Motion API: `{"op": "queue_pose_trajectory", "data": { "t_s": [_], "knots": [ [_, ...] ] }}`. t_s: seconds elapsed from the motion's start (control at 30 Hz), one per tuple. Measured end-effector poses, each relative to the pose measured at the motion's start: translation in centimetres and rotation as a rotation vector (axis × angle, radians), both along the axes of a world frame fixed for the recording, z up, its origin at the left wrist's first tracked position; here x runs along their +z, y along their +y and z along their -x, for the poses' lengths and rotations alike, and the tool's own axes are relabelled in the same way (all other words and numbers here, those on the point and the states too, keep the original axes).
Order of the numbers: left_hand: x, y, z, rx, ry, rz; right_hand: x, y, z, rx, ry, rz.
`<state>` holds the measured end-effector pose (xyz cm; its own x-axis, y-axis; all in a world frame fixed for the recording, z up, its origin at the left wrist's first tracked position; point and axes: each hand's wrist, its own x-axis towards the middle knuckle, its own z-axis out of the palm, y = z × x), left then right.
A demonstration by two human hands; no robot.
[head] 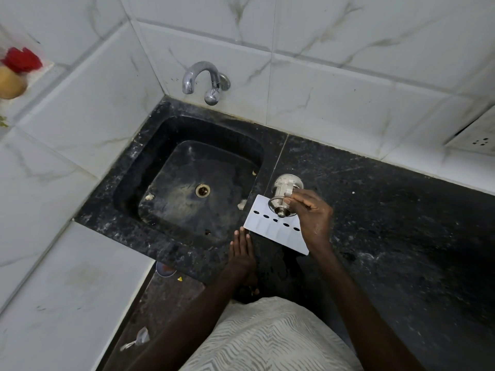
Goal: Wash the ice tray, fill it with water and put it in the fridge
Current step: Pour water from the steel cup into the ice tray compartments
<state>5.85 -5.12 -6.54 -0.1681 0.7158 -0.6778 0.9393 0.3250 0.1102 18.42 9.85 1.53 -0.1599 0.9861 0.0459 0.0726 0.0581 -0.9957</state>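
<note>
steel pot [283, 194] over ice tray [270, 232], sink [139, 162] just L, tap [203, 79] behind

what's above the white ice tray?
A steel vessel, tilted, gripped by the right hand, hangs over the flat white ice tray, above its row of dark holes. The hand covers the tray's right edge; compartments below cannot be seen.

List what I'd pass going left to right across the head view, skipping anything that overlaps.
red object on the ledge → tap → left hand → steel vessel → wall socket
</note>
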Motion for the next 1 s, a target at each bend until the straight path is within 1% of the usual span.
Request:
{"op": "queue_pose_trajectory", "data": {
  "t_s": [0.17, 0.4, 0.5, 0.7, 1.0],
  "knots": [
    [0.0, 0.0, -0.1, 0.001, -0.005, 0.014, 0.1, 0.0, 0.0, 0.005, 0.013, -0.013],
    [0.0, 0.4, 0.1, -0.001, -0.017, 0.060, -0.7, 0.4, 0.6, -0.058, 0.016, 0.065],
    [0.0, 0.4, 0.0, 0.008, -0.003, 0.051, -1.0, 0.3, 1.5, -0.066, 0.003, 0.069],
    [-0.1, -0.1, 0.0, 0.010, 0.006, -0.012, -1.5, -0.4, 2.7, -0.027, -0.051, 0.001],
    [-0.3, -0.1, 0.1, -0.006, -0.006, -0.005, -1.3, -0.8, 3.4, 0.018, -0.104, -0.052]
  ]
}}
